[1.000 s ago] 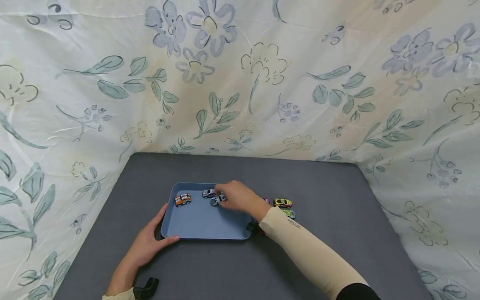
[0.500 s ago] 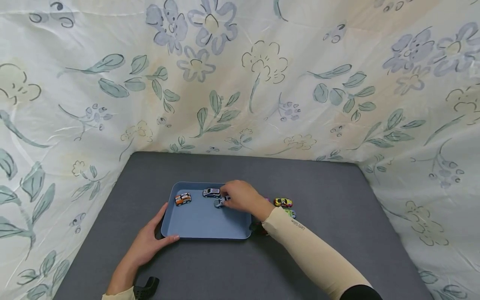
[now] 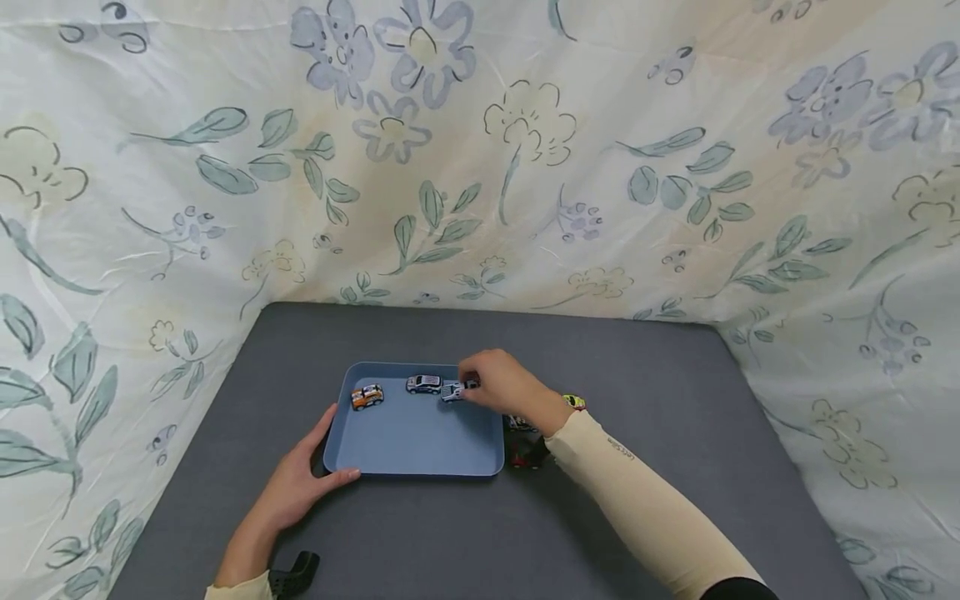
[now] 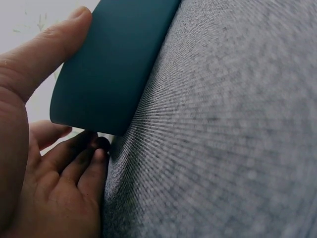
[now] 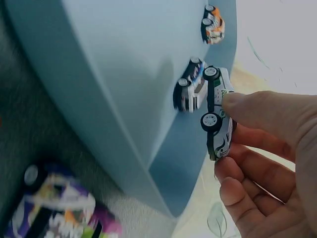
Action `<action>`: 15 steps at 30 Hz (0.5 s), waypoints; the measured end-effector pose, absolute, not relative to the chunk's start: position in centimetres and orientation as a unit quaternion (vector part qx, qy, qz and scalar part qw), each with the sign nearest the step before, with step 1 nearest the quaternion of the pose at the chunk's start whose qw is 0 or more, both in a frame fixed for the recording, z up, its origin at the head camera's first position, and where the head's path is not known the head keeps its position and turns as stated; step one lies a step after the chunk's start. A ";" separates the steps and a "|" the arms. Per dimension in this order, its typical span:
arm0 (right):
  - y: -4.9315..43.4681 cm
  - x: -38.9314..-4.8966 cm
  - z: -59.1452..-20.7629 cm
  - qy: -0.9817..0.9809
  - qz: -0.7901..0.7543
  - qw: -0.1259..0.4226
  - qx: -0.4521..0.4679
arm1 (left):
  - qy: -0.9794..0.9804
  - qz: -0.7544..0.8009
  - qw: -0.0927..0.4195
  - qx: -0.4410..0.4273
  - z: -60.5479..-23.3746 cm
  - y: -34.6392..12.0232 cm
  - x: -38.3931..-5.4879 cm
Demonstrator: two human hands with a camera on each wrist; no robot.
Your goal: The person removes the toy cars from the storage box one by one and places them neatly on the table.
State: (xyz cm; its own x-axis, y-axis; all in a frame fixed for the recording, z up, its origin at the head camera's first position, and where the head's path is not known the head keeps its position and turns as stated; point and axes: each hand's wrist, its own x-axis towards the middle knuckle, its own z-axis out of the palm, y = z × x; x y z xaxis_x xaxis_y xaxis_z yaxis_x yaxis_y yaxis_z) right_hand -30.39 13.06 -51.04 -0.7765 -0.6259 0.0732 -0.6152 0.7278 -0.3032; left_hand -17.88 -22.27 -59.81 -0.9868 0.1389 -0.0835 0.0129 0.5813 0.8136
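Note:
My right hand [image 3: 513,387] pinches a small white toy car [image 5: 220,114] with dark markings between thumb and fingers. In the right wrist view its wheels are off the floor of the blue tray [image 3: 416,450], near the far right part. Just left of it, a silver toy car [image 3: 423,384] stands by the tray's far wall. An orange toy car [image 3: 367,397] is farther left in the tray. At the near left corner rests my left hand [image 3: 288,492], its straight thumb against the front edge and its fingers along the left side, partly hidden in the left wrist view.
Right of the tray, several more toy cars stand on the grey table [image 3: 420,542], partly hidden by my right arm: a red one [image 3: 525,461], a yellow one [image 3: 575,402] and a purple patterned one [image 5: 54,203]. A floral cloth [image 3: 525,275] encloses the table's back and sides.
My right hand has moved right and slightly farther back with the white toy car, which is now beside the silver car. My left hand and the tray stay in place.

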 end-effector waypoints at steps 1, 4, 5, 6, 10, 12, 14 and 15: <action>13.4 -30.4 -50.9 0.930 -0.160 0.017 -0.330 | 0.886 0.456 0.071 0.042 -59.8 -22.3 -17.9; 14.4 -30.1 -50.5 0.933 -0.175 0.017 -0.314 | 0.885 0.457 0.073 0.042 -59.8 -22.3 -17.8; 14.8 -30.1 -50.4 0.933 -0.181 0.016 -0.310 | 0.884 0.459 0.073 0.041 -59.8 -22.3 -17.8; 15.1 -30.1 -50.3 0.933 -0.186 0.013 -0.307 | 0.884 0.460 0.073 0.040 -59.8 -22.3 -17.8; 16.4 -30.0 -49.9 0.931 -0.204 -0.004 -0.303 | 0.887 0.456 0.067 0.041 -59.7 -22.3 -17.8; 17.1 -30.0 -49.7 0.932 -0.208 -0.012 -0.297 | 0.889 0.451 0.067 0.042 -59.7 -22.3 -17.7; 17.9 -29.9 -49.5 0.933 -0.214 -0.015 -0.289 | 0.889 0.452 0.067 0.042 -59.7 -22.4 -17.7; 18.3 -29.8 -49.5 0.934 -0.216 -0.016 -0.284 | 0.889 0.452 0.069 0.040 -59.7 -22.4 -17.7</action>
